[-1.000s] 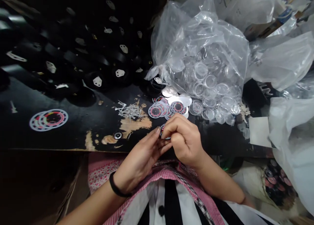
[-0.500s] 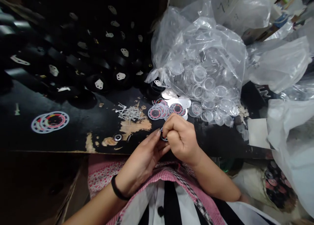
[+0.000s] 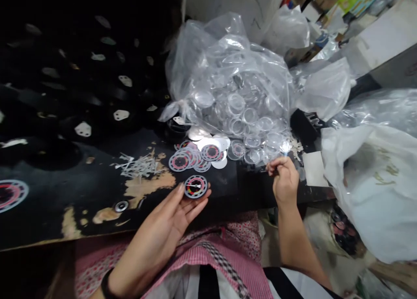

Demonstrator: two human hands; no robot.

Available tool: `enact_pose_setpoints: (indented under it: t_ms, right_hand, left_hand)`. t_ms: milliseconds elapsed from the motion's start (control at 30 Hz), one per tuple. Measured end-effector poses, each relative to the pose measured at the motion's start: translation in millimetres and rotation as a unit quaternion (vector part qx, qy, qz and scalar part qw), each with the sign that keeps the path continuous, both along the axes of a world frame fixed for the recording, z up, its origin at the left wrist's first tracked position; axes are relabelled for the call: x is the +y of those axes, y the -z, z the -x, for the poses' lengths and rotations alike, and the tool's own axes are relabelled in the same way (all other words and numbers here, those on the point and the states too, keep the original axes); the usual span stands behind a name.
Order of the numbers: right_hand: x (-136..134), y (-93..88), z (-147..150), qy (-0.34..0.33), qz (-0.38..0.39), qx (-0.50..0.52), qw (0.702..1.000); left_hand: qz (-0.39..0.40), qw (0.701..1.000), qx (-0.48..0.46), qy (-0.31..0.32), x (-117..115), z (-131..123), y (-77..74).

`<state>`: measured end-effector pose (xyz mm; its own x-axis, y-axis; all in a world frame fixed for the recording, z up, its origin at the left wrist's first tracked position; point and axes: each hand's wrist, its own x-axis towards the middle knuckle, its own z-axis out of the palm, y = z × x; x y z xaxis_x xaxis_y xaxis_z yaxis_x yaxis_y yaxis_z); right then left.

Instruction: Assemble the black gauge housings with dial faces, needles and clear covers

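Observation:
My left hand (image 3: pixel 177 210) is closed around the edges of a small round gauge (image 3: pixel 196 186), its dial facing up. A white pointer lies across that black dial with its red ring. Over to the right, my right hand (image 3: pixel 285 177) is closed, fingertips pinched together at the front edge of a pile of clear round plastic covers (image 3: pixel 252 140). What is between those fingertips, if anything, I cannot make out. Loose printed dial discs (image 3: pixel 180 161) lie just beyond the gauge, some turned white side up. Left of them is a heap of white pointers (image 3: pixel 138 165).
A large clear plastic bag (image 3: pixel 228 60) spills the covers onto the black table. Black housings with white metal tabs (image 3: pixel 121 115) crowd the left. A small round part (image 3: pixel 121 206) sits near the front edge. White bags (image 3: pixel 384 186) and a white card (image 3: pixel 315 168) are at right.
My right hand has left the gauge and moved right to the clear covers. The gauge stays in my left hand, its dial now uncovered. The view has shifted right.

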<state>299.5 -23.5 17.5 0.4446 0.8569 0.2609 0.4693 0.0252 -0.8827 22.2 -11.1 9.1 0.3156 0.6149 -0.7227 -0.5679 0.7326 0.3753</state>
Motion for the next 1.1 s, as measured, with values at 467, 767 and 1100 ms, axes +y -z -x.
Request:
enact_pose_setpoints:
  t_ms: [467,767,1100]
  right_hand:
    - [26,-29.9,131,-0.318,0.04,-0.407,0.855]
    - [32,-43.0,139,-0.31,0.195,-0.296,0.882]
    - [76,-14.8,51,-0.088,0.218,-0.435,0.869]
  left_hand:
    - [-0.14,0.985,0.098,0.011,-2,1,-4.8]
    - [-0.078,0.995,0.052,-0.043,-5,-5,2.7]
    - [-0.097,0.994,0.045,-0.014,0,0,-0.2]
